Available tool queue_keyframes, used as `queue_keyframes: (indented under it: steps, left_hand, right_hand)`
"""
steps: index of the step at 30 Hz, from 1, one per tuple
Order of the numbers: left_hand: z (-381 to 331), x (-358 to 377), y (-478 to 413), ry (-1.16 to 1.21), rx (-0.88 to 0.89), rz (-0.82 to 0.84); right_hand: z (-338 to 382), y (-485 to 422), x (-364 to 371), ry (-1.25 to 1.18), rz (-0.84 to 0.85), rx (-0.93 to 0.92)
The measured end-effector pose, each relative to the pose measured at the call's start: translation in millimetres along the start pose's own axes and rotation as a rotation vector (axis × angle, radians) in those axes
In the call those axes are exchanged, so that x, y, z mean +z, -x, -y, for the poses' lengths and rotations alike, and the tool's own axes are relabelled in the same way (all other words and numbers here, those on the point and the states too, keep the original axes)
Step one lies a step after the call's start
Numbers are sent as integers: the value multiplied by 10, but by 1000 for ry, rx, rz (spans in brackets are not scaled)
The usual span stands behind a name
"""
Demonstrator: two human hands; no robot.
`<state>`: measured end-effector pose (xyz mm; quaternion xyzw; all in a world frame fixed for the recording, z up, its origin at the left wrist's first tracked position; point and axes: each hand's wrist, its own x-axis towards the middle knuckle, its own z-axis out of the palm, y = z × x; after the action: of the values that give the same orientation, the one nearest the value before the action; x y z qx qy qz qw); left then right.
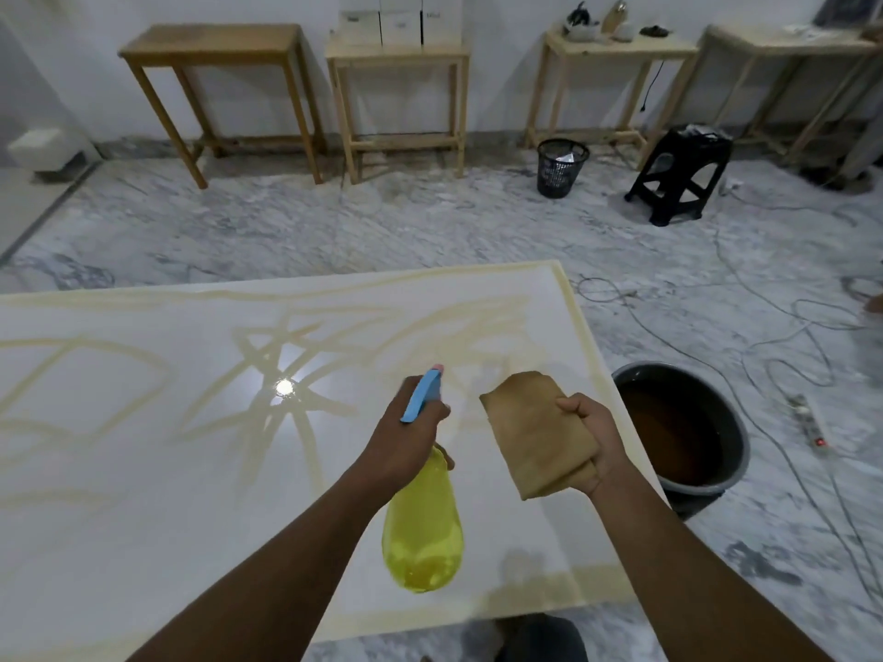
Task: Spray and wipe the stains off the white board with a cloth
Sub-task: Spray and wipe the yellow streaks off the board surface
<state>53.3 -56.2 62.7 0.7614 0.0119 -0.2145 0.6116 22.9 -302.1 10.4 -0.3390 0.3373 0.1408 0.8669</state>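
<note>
Stains (267,370) in tan streaks are spread over the white board (143,494), which lies flat at the front of the view, above a marble floor; they are thickest at the centre and along the far edge. The left hand (406,437) is closed round the neck of a yellow spray bottle (423,532), whose blue nozzle (423,396) is aimed forward over the board. The right hand (590,437) is clenched on a folded brown cloth (530,432), held just beside the bottle and over the board's right part.

For the spraying to go well, the nozzle is best kept pointed at the streaks and clear of the cloth, so that the mist lands on the board. Wiping is probably best done in overlapping passes, with the cloth pressed flat.

One board, one spray bottle and one cloth are counted. One dark basin (683,432) of brown water is seen on the floor just right of the board. Against the far wall, four wooden tables (215,45) are counted, with one black bin (561,167) and one black stool (678,179).
</note>
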Motion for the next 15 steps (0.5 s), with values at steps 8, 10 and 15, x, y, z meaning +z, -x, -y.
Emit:
queue_keyframes:
  steps: [8,10,15]
  left_hand:
    - [-141,141,-293,-429,125,156]
    - [-174,176,-414,-547,124,176]
    - [-321,397,-770,-730,124,184]
  right_hand:
    - [429,-472,255,157,-30,50]
    - [549,-564,262,199,7,76]
    - [817,-767,197,237,50,97]
